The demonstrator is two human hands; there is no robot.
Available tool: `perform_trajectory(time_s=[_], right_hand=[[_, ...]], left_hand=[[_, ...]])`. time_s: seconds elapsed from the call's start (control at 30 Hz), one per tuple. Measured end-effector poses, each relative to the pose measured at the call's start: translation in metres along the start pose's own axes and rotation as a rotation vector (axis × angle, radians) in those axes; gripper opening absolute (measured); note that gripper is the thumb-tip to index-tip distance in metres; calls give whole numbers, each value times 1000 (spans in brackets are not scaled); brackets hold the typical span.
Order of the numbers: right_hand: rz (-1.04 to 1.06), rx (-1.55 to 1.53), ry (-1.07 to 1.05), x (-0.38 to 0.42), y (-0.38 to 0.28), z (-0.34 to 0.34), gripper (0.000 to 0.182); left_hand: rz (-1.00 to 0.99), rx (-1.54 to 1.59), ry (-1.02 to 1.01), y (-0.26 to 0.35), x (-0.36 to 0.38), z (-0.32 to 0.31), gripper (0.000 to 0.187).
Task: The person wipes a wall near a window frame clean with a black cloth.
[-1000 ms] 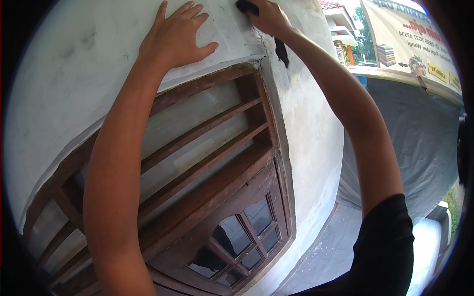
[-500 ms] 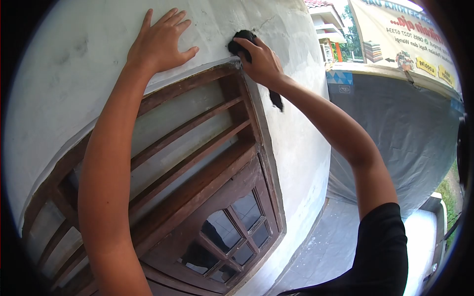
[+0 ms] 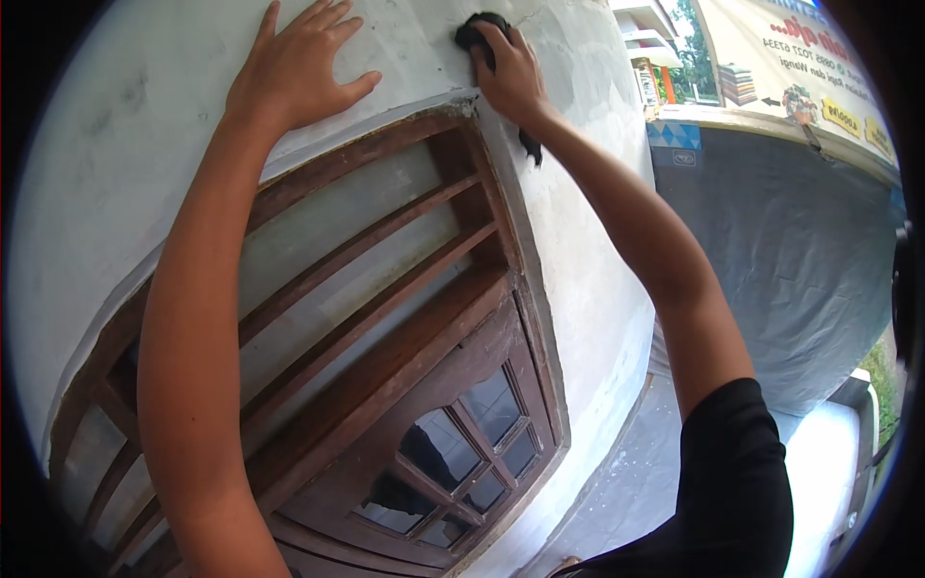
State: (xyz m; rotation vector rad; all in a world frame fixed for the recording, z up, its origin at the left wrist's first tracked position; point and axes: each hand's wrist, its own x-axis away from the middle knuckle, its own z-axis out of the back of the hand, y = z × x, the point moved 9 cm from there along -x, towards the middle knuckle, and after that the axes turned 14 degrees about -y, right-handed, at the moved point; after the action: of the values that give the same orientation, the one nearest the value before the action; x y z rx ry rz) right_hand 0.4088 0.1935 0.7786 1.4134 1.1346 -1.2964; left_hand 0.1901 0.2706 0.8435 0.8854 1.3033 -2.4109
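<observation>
My left hand (image 3: 296, 72) lies spread against the pale, stained wall (image 3: 145, 144), above the wooden frame (image 3: 361, 154). Nothing is in it. Up and to the right, my right hand (image 3: 511, 77) presses a bunched black cloth (image 3: 472, 37) to the wall, just above the frame's upper corner. A loose end of the cloth hangs below my wrist. The fingers curl over the cloth, and part of it is hidden beneath them.
Below my arms are brown wooden slats (image 3: 366, 279) and a brown door (image 3: 424, 405) with glass panes. At the right hang a grey tarp (image 3: 780, 250) and a printed banner (image 3: 800, 58). A tiled floor (image 3: 617, 482) lies below.
My right hand has moved the black cloth a little upward on the wall, away from the frame's corner. The left hand stays spread on the wall, while the whole view has shifted slightly.
</observation>
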Motion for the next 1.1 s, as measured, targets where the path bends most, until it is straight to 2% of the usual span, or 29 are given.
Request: perform_trajectory(time_s=[0.07, 0.17, 0.23, 0.3, 0.33, 0.4, 0.43, 0.5, 0.57, 0.67, 0.73, 0.8, 0.87, 0.97, 1.03, 1.1], right_hand=[[-90, -100, -63, 36, 2, 3, 38], [-64, -96, -121, 82, -7, 9, 39], [-62, -60, -124, 81, -6, 10, 40], [-93, -18, -132, 76, 3, 5, 39], [-102, -19, -133, 69, 11, 2, 39], [-298, -1, -93, 52, 49, -5, 37], [-346, 49, -71, 42, 63, -7, 37], [-455, 85, -64, 27, 100, -13, 39], [-532, 77, -88, 18, 126, -11, 43], [-523, -91, -59, 21, 126, -11, 37], [-487, 43, -117, 35, 128, -14, 43], [-372, -5, -61, 61, 93, -6, 36], [-282, -65, -107, 91, 59, -1, 37], [-243, -129, -201, 130, 19, 7, 39], [-272, -91, -269, 130, 16, 8, 38], [-277, -62, -272, 118, 28, 4, 38]], left_hand=[[0, -11, 19, 7, 8, 7, 82], [0, -35, 40, 13, 12, 11, 82], [-5, -48, 48, 9, 5, 6, 81], [53, -257, 113, 4, -4, 2, 69], [45, -257, 109, 1, -6, -4, 69], [36, -261, 132, 2, -5, 1, 67], [35, -267, 126, 6, -1, 4, 67], [31, -81, 25, 22, 12, 15, 80], [18, -79, 22, 19, 10, 12, 80], [7, -83, 32, 16, 7, 9, 80], [12, -83, 45, 17, 9, 9, 80], [22, -92, 46, 21, 11, 13, 80], [20, -81, 50, 22, 12, 14, 79], [15, -87, 47, 24, 13, 14, 79], [18, -98, 46, 15, 6, 6, 80], [26, -327, 132, 1, -7, -2, 66]])
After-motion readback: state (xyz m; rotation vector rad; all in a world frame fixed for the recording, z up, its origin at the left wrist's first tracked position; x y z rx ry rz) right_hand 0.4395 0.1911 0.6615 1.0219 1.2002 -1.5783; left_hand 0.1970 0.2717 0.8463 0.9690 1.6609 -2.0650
